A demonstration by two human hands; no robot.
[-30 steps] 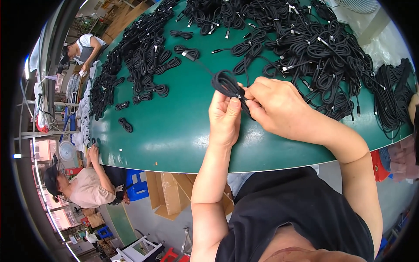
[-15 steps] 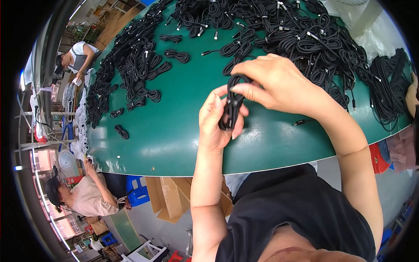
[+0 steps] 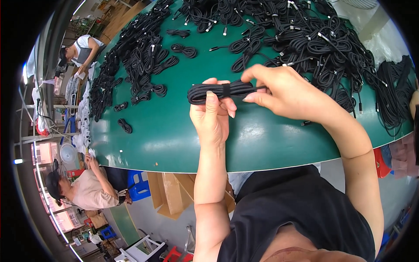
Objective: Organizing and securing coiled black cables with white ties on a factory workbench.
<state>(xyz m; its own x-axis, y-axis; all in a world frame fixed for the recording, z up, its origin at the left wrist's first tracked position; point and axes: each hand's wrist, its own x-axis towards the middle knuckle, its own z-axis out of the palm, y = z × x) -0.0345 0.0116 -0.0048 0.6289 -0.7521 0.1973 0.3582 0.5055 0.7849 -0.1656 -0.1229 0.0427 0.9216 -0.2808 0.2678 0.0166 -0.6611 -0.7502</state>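
in the head view, a long bundle of black cable (image 3: 200, 93) is held above the green surface, near its front edge. its strands are laid side by side in a flat, elongated coil with a rounded loop at the left end, and a braided-looking texture is shown by the sheath. around the middle, the loops are wrapped by a wide, matte black band (image 3: 226, 90). the bundle is grasped in the left hand (image 3: 210, 114), with the thumb pressed along the near side and the fingers passed beneath, their tips seen beyond it. by the right hand (image 3: 286, 92), the bundle's right end is bracketed between curved fingers and thumb; whether it is firmly pinched there cannot be told.

the surface (image 3: 152, 148) is smooth and glossy, streaked with pale reflections. at its far right, black cables are heaped in a tangled pile (image 3: 323, 52), dotted with small silvery metal plugs; at its left, a long row of coils (image 3: 139, 52) is banked. a small twisted coil (image 3: 125, 125) is set apart nearer the front. crinkled clear plastic (image 3: 386, 46) is bunched behind the pile, and a stiff brown cardboard box (image 3: 174, 194) is seen below the front edge.
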